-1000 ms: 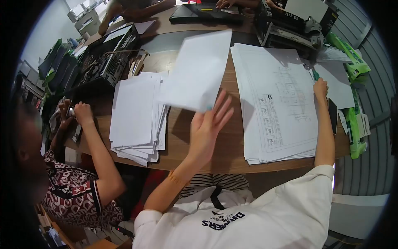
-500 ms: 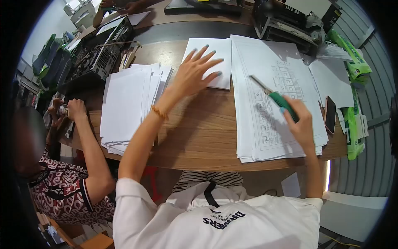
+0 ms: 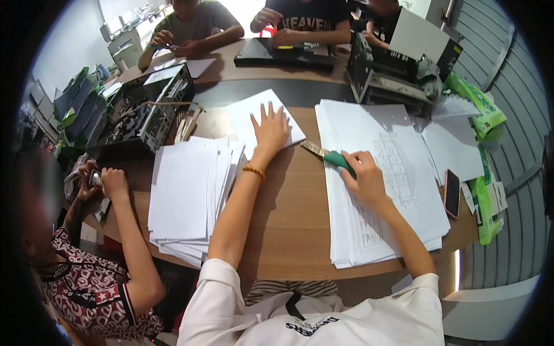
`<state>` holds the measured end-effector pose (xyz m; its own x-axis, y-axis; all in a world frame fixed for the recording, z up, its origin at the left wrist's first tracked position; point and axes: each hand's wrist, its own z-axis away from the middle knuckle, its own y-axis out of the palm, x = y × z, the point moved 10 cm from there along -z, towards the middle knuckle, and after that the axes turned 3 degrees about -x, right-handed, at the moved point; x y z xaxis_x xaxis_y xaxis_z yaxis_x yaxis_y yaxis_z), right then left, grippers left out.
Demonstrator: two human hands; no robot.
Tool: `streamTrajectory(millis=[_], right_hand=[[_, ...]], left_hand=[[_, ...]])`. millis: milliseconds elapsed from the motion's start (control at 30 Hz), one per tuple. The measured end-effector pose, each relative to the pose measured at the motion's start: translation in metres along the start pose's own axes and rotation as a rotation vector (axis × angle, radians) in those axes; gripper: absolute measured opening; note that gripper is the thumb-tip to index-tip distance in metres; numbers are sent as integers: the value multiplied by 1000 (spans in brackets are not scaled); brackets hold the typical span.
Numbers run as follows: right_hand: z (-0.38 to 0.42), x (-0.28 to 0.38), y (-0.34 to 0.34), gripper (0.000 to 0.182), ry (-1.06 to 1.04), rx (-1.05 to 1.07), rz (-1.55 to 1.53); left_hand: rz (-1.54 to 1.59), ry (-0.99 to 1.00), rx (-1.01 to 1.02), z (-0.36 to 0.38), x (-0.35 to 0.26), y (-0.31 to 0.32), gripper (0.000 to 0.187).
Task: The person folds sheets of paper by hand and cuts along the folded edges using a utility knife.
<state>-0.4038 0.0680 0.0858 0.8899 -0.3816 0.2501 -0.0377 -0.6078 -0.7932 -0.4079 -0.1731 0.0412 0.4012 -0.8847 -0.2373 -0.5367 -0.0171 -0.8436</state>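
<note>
My left hand (image 3: 271, 132) lies with fingers spread on a small stack of white paper (image 3: 241, 114), now turned at an angle on the wooden table. In my right hand (image 3: 367, 177) is a green-handled knife (image 3: 334, 158), fingers wrapped round the handle. Its flat metal blade points left, the tip close to the lower right corner of the small stack. Beneath the right hand and knife spreads a large pile of printed drawing sheets (image 3: 418, 222). Beside my left forearm sits another pile of white paper (image 3: 180, 193), its edges uneven.
An opened computer case (image 3: 144, 118) stands at the left, and a black device (image 3: 283, 56) lies at the back. More hardware (image 3: 398, 86) sits at the back right. A phone (image 3: 452, 194) rests near the right edge. Several other people sit around; one person's hand (image 3: 115, 183) works at the left.
The small stack has turned and shifted left under my left hand. My right hand has brought the knife left, its tip now near the stack's corner. The view has tilted up, showing people opposite.
</note>
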Motion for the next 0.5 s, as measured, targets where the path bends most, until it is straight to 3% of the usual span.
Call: streamTrajectory(millis=[100, 500], right_hand=[[-5, -2, 4, 35, 29, 28, -7], [-11, -3, 8, 33, 46, 36, -13]], left_hand=[[-13, -10, 84, 6, 3, 20, 49], [4, -15, 77, 7, 7, 21, 47]])
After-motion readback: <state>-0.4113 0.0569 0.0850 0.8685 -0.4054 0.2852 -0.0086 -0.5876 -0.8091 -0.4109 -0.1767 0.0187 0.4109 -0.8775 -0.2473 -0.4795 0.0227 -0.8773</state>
